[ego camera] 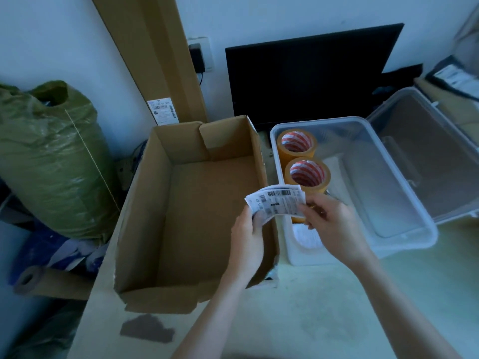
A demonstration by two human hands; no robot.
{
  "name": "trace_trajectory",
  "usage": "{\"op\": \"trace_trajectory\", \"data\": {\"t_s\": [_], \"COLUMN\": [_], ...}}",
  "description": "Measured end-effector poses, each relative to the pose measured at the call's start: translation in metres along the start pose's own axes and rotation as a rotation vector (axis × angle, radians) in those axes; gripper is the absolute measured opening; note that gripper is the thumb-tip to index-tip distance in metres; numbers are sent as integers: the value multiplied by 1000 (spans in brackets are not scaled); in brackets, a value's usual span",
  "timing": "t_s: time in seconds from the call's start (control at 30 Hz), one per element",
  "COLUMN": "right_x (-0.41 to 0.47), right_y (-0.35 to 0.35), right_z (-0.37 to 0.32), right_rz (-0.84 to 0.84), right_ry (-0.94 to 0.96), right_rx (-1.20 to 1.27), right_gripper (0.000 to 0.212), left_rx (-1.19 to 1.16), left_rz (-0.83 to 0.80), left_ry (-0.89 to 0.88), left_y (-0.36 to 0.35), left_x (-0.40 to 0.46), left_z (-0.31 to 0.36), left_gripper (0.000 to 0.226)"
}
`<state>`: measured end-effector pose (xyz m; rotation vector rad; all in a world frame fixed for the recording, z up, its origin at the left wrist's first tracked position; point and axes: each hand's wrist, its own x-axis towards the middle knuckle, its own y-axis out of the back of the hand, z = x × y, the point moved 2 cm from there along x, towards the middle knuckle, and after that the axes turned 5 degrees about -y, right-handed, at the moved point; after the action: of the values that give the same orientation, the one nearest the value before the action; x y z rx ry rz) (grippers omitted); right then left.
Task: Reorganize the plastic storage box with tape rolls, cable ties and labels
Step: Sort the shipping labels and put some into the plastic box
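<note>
Nearest the camera, two bare forearms reach forward over the pale counter (298, 314). Left hand (247, 237) and right hand (330, 218) meet above the gap between the two boxes, both holding one small sheaf of printed barcode labels (276, 202). Left fingers curl under the sheaf's lower left edge; right fingers pinch its right edge. Labels fanned, slightly curved, print facing up.

Left of the hands: open cardboard box (191, 216), flaps up, its inside showing only bare brown board. A torn dark patch shows on its near flap.

Right of the hands: clear plastic storage box (404, 193), lid off, standing just beside the cardboard box. Two tan tape rolls (307, 174) stand along its left wall, one behind the other, touching, red-and-white striped cores facing up. Another tan object sits under the labels, mostly hidden. A white printed sheet (307, 238) lies in the box's near left corner. Cable ties: cannot make out any for certain.

Beyond and right: transparent lid (425, 156) lying next to the storage box.

Far side: dark monitor (308, 76) against the wall, a tall flat carton (160, 60) leaning beside it with a shipping sticker, a wall socket with a plug between them. Far left, off the counter: bulky green sack (49, 156).
</note>
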<state>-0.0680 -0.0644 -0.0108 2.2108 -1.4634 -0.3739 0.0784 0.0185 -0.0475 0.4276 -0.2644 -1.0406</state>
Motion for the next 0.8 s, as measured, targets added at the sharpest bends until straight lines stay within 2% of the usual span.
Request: {"op": "trace_trajectory", "data": {"t_s": [0.23,0.37,0.47,0.53,0.7,0.8], "right_x": [18,40,56,66,83,86], "right_y": [46,78,86,83,46,24], "right_z": [12,26,47,67,116,132], "right_rz": [-78,-338,-559,-641,-776,-768], "right_ry": [-91,-225,-331,-392,-543,-599], "right_rx": [229,194,127,25,-207,-286], "right_gripper": [24,18,15,11,5,12], "left_rx": [-89,-18,84,101,161,179], "left_rz": [-92,-135,-49,48,176,188], "left_ry": [-130,-135,-163,-145,-133,-140], "left_y": [-10,-28,-40,-45,-49,-50], "left_x": [3,5,4,2,-3,-3], "left_z": [26,40,44,42,36,34], "left_gripper": [17,17,10,19,32,27]}}
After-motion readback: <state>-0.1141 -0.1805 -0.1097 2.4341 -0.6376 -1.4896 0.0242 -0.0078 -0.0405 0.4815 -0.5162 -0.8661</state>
